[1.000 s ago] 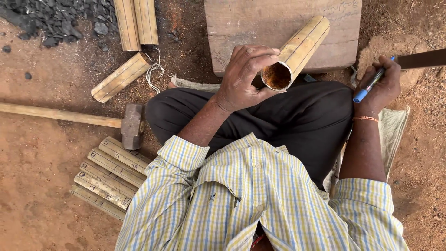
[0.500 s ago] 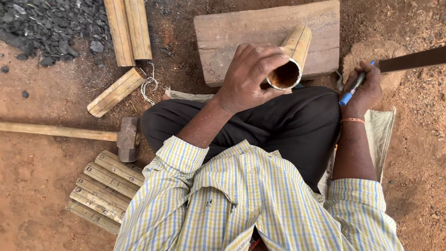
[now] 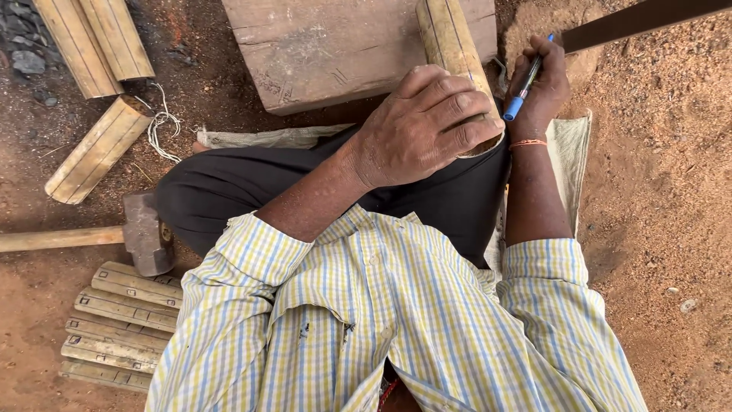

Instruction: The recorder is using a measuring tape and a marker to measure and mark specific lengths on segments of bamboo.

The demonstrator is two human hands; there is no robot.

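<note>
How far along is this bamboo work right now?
Done: a stack of split bamboo strips lies beside the hammer. In hand: the left hand grips a round bamboo tube on the wooden block; the right hand holds a blue pen. Left: three bamboo sections lie unsplit.

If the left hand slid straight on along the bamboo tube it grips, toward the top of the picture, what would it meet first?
Probably the wooden block: the left hand grips the bamboo tube, which lies across it. Their height apart is unclear.

Daylight is falling evenly on reddish-brown packed earth (image 3: 663, 229), where a patch of dark grey gravel (image 3: 23, 57) is being seen.
</note>
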